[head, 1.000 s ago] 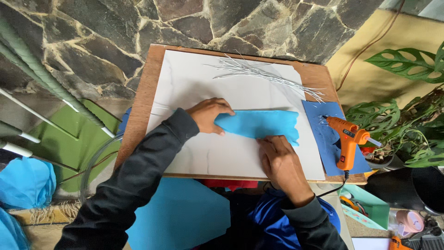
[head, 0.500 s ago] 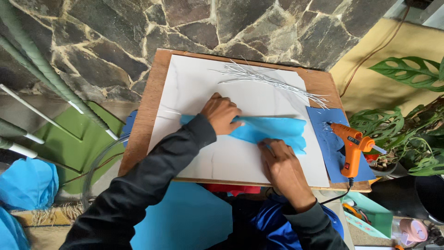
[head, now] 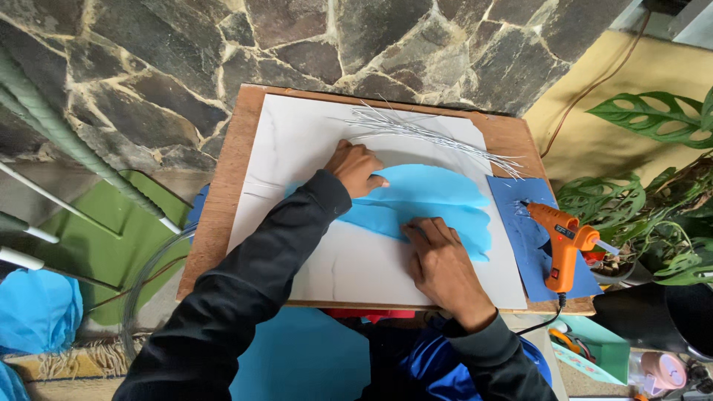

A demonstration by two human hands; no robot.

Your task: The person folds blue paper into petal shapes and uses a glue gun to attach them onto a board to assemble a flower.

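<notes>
A light blue sheet of tissue-like paper (head: 434, 200) lies spread on a white board (head: 312, 141) that covers a small wooden table (head: 223, 193). My left hand (head: 355, 167) presses flat on the paper's upper left part, fingers together. Pressing on the paper's lower edge is my right hand (head: 438, 260), with its fingers spread. Neither hand grips anything. A bundle of thin white wires (head: 423, 130) lies across the board just beyond my left hand.
An orange glue gun (head: 561, 241) rests on a dark blue sheet (head: 520, 200) at the table's right edge. Leafy green plants (head: 653, 215) stand to the right. A stone wall (head: 297, 44) is behind. Blue fabric (head: 37, 312) and green rods (head: 67, 141) lie at left.
The blue paper has been unfolded from a narrow strip into a wider sheet. My left hand moved up and away over it; my right hand stayed on its lower edge.
</notes>
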